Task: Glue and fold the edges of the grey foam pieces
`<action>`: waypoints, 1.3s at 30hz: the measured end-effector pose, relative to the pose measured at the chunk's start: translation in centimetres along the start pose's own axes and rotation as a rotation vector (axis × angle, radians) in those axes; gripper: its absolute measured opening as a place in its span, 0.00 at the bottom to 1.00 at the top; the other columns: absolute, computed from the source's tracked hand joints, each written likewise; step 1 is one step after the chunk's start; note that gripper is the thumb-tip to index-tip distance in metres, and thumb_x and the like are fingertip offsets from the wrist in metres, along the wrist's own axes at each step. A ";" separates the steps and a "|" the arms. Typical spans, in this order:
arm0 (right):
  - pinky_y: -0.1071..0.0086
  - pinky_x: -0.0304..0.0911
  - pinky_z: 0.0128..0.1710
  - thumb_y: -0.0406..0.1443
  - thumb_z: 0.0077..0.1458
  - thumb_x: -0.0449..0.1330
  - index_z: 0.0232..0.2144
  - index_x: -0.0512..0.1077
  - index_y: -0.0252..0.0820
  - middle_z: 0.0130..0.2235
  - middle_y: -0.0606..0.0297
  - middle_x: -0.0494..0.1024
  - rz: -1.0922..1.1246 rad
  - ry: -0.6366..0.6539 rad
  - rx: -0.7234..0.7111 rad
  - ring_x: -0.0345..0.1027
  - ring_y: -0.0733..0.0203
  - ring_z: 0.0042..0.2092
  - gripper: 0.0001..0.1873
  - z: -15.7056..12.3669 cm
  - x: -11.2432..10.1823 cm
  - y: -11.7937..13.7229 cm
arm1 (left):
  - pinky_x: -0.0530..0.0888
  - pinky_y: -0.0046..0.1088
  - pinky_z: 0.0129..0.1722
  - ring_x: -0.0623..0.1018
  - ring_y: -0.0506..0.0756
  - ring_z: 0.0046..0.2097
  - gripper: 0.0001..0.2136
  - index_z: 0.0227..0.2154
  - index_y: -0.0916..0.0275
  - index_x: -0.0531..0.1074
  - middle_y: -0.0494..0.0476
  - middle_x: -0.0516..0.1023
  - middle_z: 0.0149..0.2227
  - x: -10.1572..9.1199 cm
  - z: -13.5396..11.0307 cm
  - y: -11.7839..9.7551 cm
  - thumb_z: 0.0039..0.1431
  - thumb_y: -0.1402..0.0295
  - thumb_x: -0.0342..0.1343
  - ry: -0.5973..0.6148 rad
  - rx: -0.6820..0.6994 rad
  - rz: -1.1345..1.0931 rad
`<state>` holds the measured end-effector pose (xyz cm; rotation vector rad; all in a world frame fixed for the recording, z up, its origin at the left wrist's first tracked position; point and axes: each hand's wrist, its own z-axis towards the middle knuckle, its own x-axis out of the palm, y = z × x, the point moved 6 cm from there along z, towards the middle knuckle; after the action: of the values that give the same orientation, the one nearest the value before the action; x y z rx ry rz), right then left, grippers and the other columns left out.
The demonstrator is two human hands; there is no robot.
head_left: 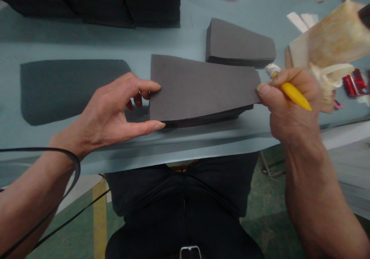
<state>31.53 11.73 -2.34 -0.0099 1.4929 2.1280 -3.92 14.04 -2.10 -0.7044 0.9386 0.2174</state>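
Note:
A stack of grey fabric pieces lies on the pale blue table in front of me. My left hand is at the stack's left end, fingers curled around its edge with the thumb below. My right hand is at the stack's right end; it is closed round a yellow-handled brush whose pale bristles point up toward the table's far side, and its thumb touches the top piece's corner.
A second grey stack sits just behind. A dark grey piece lies flat at the left. Black fabric is piled at the far edge. A stained board with a container, red packets and scraps sit at the right.

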 end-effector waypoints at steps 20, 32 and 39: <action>0.74 0.61 0.26 0.36 0.45 0.69 0.28 0.68 0.46 0.24 0.78 0.66 0.072 0.022 0.013 0.59 0.72 0.24 0.11 -0.1 0.1 -0.1 | 0.78 0.35 0.32 0.76 0.55 0.36 0.36 0.63 0.54 0.74 0.57 0.77 0.46 -0.2 -0.5 0.1 0.59 0.39 0.70 -0.094 0.125 0.111; 0.76 0.63 0.26 0.36 0.47 0.70 0.30 0.69 0.45 0.24 0.78 0.66 0.076 0.043 0.017 0.62 0.73 0.24 0.12 -0.2 0.1 -0.4 | 0.86 0.51 0.49 0.79 0.68 0.61 0.37 0.65 0.59 0.72 0.68 0.76 0.63 0.2 -0.7 -0.3 0.60 0.43 0.71 -0.099 0.148 0.143; 0.75 0.64 0.27 0.38 0.50 0.72 0.30 0.67 0.46 0.26 0.77 0.64 0.046 0.042 -0.021 0.60 0.73 0.25 0.15 -0.4 -0.1 -0.4 | 0.83 0.36 0.35 0.80 0.64 0.56 0.34 0.64 0.57 0.72 0.66 0.76 0.62 0.5 -0.8 -0.3 0.60 0.46 0.72 -0.114 0.119 0.077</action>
<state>31.70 11.43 -2.78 -0.0278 1.5080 2.1928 -4.04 13.25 -2.73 -0.5419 0.8629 0.2645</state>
